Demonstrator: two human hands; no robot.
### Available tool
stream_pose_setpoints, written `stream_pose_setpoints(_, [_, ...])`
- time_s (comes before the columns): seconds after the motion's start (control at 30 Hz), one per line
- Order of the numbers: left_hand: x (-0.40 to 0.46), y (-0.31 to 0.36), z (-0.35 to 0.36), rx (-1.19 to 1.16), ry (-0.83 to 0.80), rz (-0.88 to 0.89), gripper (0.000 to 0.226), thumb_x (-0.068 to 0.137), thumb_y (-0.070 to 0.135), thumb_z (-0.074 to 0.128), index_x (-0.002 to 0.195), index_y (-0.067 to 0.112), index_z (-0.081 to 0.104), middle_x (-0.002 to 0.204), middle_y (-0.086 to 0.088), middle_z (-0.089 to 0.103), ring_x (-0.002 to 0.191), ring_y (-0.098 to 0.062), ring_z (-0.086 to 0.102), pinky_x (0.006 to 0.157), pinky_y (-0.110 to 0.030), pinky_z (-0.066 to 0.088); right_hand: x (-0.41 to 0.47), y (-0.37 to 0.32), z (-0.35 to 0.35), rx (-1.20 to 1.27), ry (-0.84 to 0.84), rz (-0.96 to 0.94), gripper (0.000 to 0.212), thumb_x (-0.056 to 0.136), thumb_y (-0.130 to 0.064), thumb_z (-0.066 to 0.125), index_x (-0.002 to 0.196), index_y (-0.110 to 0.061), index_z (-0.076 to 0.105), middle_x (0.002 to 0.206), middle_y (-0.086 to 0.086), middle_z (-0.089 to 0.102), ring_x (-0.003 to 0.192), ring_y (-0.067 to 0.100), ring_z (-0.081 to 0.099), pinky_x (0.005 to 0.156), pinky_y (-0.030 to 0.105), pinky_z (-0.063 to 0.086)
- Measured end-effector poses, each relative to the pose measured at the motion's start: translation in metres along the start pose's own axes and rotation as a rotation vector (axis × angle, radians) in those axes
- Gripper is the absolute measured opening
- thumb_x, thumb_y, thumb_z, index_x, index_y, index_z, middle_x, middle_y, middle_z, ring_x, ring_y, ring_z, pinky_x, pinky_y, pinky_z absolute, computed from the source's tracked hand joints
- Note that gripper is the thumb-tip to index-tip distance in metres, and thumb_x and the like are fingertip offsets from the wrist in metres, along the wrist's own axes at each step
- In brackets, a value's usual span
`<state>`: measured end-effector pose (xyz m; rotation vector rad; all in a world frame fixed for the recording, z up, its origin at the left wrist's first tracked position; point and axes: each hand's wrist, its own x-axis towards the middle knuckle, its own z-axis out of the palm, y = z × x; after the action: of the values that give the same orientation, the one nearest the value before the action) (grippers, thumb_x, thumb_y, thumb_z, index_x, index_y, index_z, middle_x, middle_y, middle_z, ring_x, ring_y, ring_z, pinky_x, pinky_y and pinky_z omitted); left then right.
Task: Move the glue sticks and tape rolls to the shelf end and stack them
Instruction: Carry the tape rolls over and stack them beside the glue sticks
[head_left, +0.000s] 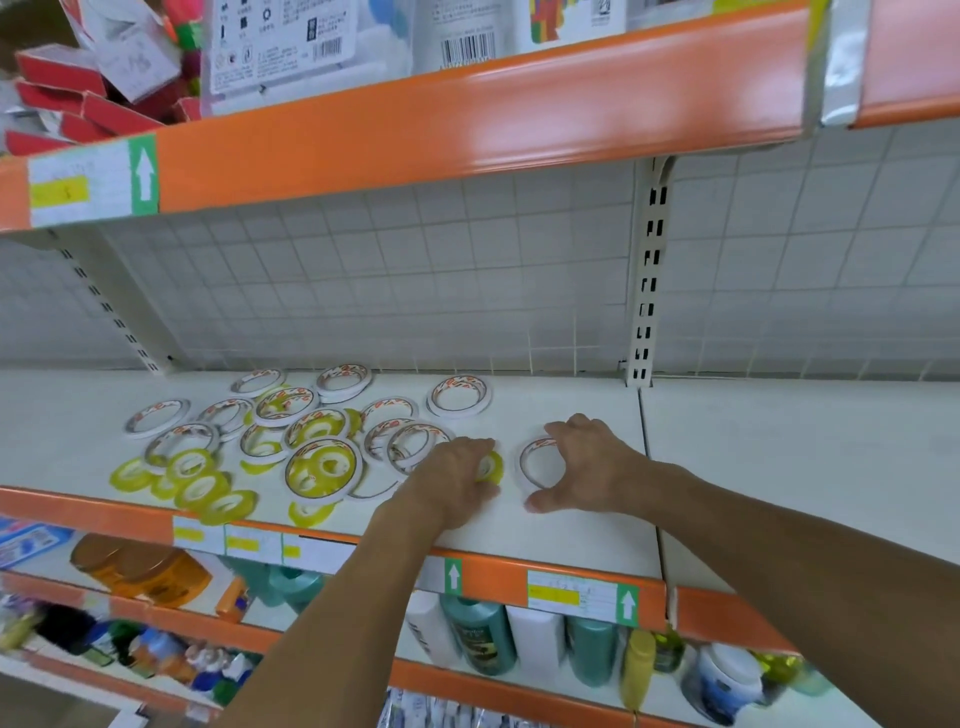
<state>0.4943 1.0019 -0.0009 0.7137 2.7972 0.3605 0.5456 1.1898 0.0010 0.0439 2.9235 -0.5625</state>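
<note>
White tape ring (537, 464) lies flat between the right hand's (587, 462) curled thumb and fingers; left hand (452, 480) pinches a yellow roll (491, 466) beside it.

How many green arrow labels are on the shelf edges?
3 arrow labels: one on the upper edge at left; two on the middle edge, one by the left forearm, one further right. The arm may hide others.

We see the left hand (451, 480) holding a yellow tape roll (490, 466) on the shelf (571, 530). The right hand (584, 462) curls around a white tape roll (530, 460). More rolls (291, 436) lie scattered to the left.
</note>
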Motion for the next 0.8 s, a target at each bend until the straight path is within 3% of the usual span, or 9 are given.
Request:
stream_pose_setpoints(0.23, [-0.002, 0.016, 0.003, 0.040, 0.057, 0.009, 0.058, 0.094, 0.029, 0.063, 0.146, 0.018, 0.040, 0.137, -0.011, 0.045, 0.129, -0.026, 0.045, 0.104, -0.033, 0.037, -0.024, 0.025, -0.007, -0.050, 0.026, 0.029, 0.101, 0.068, -0.072, 0.073, 0.143, -0.014, 0.039, 0.132, 0.008, 0.040, 0.125, 0.026, 0.036, 0.105, 0.038, 0.039])
stream_pose_setpoints(0.4, [0.001, 0.050, 0.004, 0.052, 0.028, 0.077, 0.067, 0.087, 0.037, 0.070, 0.145, 0.019, 0.041, 0.137, -0.006, 0.046, 0.130, -0.022, 0.042, 0.103, -0.028, 0.032, -0.046, 0.045, -0.019, -0.043, 0.046, 0.102, 0.094, 0.071, -0.070, 0.072, 0.140, -0.015, 0.041, 0.130, 0.008, 0.039, 0.123, 0.026, 0.037, 0.102, 0.037, 0.041])
stream_pose_setpoints(0.57, [0.006, 0.085, 0.011, 0.084, -0.004, 0.135, 0.058, 0.084, 0.039, 0.072, 0.135, 0.017, 0.053, 0.131, -0.006, 0.052, 0.123, -0.023, 0.047, 0.098, -0.027, 0.037, -0.074, 0.069, -0.029, -0.033, 0.076, 0.189, 0.097, 0.070, -0.074, 0.071, 0.141, -0.016, 0.042, 0.130, 0.008, 0.040, 0.123, 0.026, 0.037, 0.101, 0.036, 0.040])
stream_pose_setpoints(0.8, [0.015, 0.145, 0.025, 0.066, -0.033, 0.309, 0.056, 0.085, 0.038, 0.072, 0.134, 0.019, 0.054, 0.126, -0.006, 0.053, 0.118, -0.023, 0.051, 0.096, -0.029, 0.042, -0.119, 0.107, -0.041, -0.007, 0.124, 0.336, 0.098, 0.067, -0.075, 0.072, 0.141, -0.017, 0.043, 0.132, 0.009, 0.040, 0.123, 0.027, 0.038, 0.102, 0.035, 0.039])
